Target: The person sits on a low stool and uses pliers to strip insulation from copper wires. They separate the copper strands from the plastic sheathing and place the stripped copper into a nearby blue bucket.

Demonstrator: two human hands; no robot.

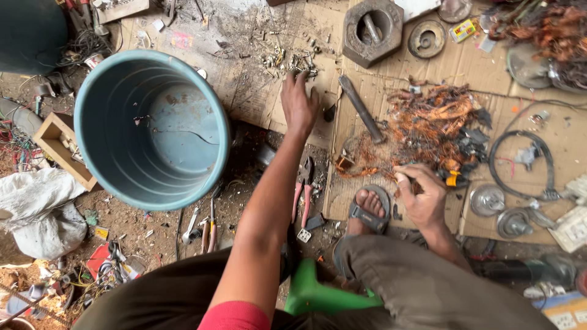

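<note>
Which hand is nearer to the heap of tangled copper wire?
Right. The right hand rests at the near edge of the heap of tangled copper wire, fingers touching its strands. The left hand is stretched out to the small metal bits, well left of the heap.

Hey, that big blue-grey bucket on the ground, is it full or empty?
Nearly empty. The bucket stands upright with its mouth open to the camera, and its bare floor shows, holding only a thin wire and a few small scraps.

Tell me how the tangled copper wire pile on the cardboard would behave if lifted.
The copper wire pile looks loose and springy, so it would probably sag and shed strands. Dark scraps mixed in may drop out. It seems light for its bulk, and the right hand beside it would likely snag neighbouring strands.
</note>
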